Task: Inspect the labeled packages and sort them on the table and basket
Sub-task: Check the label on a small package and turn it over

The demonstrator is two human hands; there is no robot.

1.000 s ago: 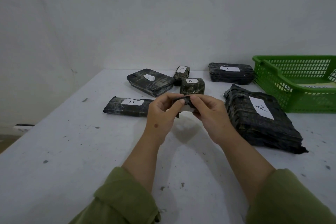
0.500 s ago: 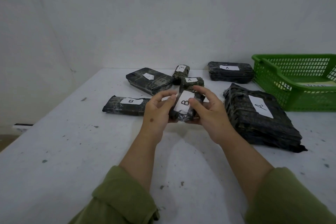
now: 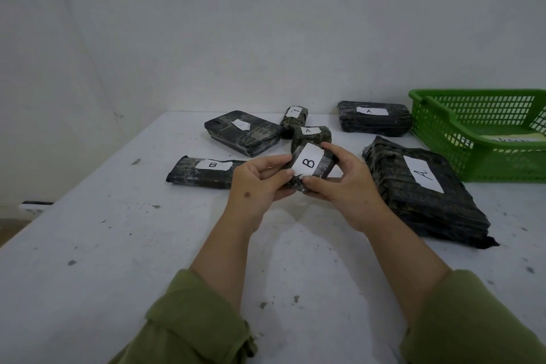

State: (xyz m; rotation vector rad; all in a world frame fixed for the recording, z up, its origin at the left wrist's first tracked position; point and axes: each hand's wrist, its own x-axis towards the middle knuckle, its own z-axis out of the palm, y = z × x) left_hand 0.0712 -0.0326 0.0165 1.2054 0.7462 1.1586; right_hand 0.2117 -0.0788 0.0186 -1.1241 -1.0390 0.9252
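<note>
Both hands hold a small dark-wrapped package (image 3: 308, 164) above the table, its white label reading B turned up toward me. My left hand (image 3: 257, 183) grips its left end and my right hand (image 3: 342, 183) its right end. On the table lie a long package labelled B (image 3: 204, 171), a flat package labelled A (image 3: 242, 133), a small upright one (image 3: 294, 118), a small A package (image 3: 310, 134), an A package at the back (image 3: 373, 118) and a large A package (image 3: 422, 192). A green basket (image 3: 478, 139) stands at the right.
The white table (image 3: 118, 245) is speckled with dark marks and runs to a white wall behind. Something pale lies inside the basket. The table's left edge drops to the floor. Green sleeves cover my forearms near the bottom.
The small package has been turned over between my hands, so its B label now faces up and is fully readable. My hands stayed at the same spot.
</note>
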